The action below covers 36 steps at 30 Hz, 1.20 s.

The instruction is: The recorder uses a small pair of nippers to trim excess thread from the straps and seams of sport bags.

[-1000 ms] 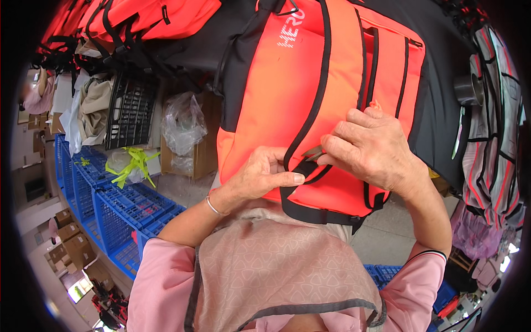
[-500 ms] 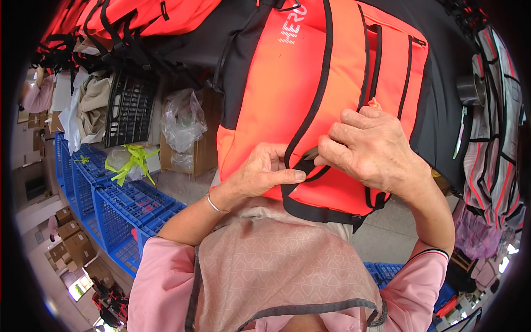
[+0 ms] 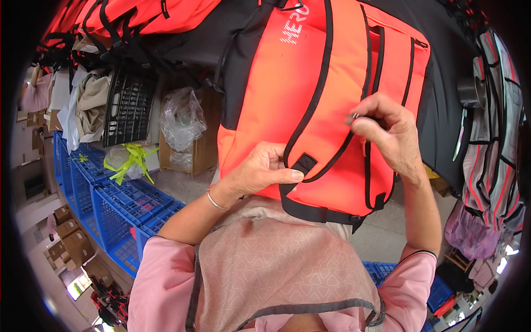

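Orange-red cloth backpack [image 3: 268,116] lies over the dark tabletop [image 3: 193,52] before the person. At its left, the left hand [image 3: 257,171] pinches the lower strap end [image 3: 305,162], which seems a good place to hold. Next, pale lettering [image 3: 295,25] is printed on top. Backpack and padded shoulder strap [image 3: 348,55] look soft, light, hardly fragile. Farther right, the right hand [image 3: 394,131] pinches a dark object [image 3: 353,118], too small to identify.

- L sleeve [image 3: 163,276]: pink, short, plain fabric
- R sleeve [image 3: 406,285]: same pink, thin dk. trim [image 3: 418,253] at cuff
- L wrist [image 3: 224,193]: thin slvr. bracelet [image 3: 215,201]
- Apron [image 3: 276,254]: beige-pink, pale rounded-triangle print, dk.-grey binding [image 3: 332,304]
- L hand [image 3: 261,169] & R hand [image 3: 391,133]: bare
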Tool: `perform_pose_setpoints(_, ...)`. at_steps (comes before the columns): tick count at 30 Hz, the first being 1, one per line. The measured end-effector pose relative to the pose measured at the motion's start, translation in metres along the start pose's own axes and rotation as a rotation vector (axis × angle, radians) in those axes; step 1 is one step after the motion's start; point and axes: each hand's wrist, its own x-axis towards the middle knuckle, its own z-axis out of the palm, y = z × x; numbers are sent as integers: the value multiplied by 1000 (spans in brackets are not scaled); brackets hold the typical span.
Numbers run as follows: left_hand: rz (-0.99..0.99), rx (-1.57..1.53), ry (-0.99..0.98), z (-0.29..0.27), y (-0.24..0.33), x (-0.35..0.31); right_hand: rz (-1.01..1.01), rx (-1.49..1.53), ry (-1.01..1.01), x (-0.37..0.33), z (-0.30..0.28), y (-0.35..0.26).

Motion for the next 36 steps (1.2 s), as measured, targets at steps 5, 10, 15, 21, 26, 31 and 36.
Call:
perform_pose_setpoints(5,-12,195,145,12,-7,1,38,138,312,7,8,20)
perform_pose_setpoints(10,-181,1185,-350,13,42,5,169,208,500,12,3,59)
perform_pose_setpoints(15,69,1657,1,4,114,56,134,292,568,11,1,62)
perform_pose_setpoints(21,1034,1652,345,4,130,181,110,548,651,12,-2,61)
perform_pose_setpoints(26,663,1988,210,-35,107,188,123,499,701,10,-3,63)
perform_pose_setpoints(31,569,1852,74,-54,79,150,118,550,733,9,-4,65)
perform_pose_setpoints(36,593,1772,142,-54,77,150,87,410,676,37,-1,46)
